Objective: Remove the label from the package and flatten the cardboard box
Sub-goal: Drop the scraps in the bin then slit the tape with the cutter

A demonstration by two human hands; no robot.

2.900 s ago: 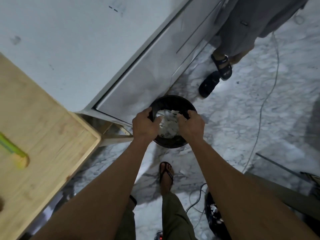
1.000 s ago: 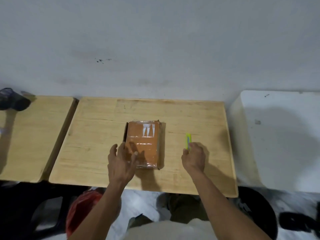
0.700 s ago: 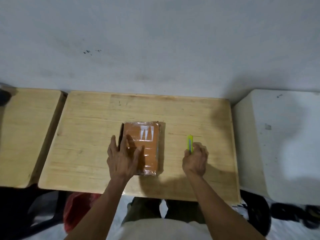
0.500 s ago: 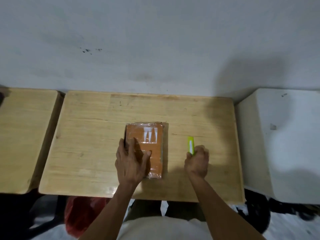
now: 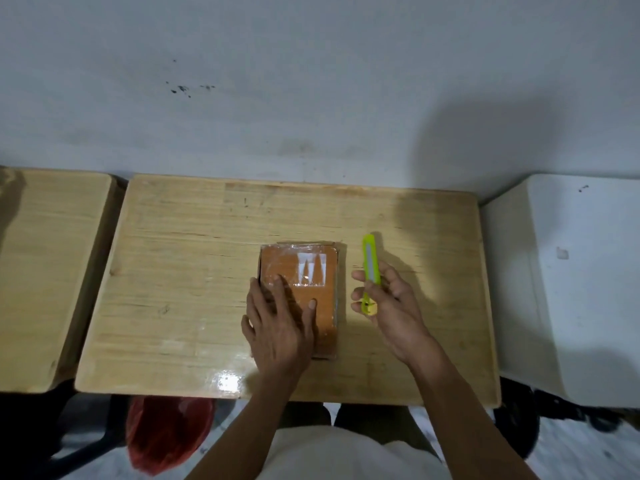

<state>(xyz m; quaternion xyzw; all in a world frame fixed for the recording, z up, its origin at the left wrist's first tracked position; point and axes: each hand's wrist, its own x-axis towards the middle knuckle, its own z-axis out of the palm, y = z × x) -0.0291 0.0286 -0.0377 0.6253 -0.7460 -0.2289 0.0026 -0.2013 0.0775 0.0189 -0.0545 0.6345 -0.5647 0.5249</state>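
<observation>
Small brown cardboard box point(image 5: 313, 299) flat near the middle of the wooden desk point(image 5: 180, 271), wrapped in clear tape, white label scraps at its far end. Left hand point(image 5: 277, 327) spread wide, palm down on the box's near left part, covering it. Right hand point(image 5: 391, 306) just right of the box, closed around a lime-green utility knife point(image 5: 370, 268) pointing far. Second wooden desk point(image 5: 45, 271) at left, white surface point(image 5: 571, 289) at right, red bag point(image 5: 166, 434) below the near edge.
</observation>
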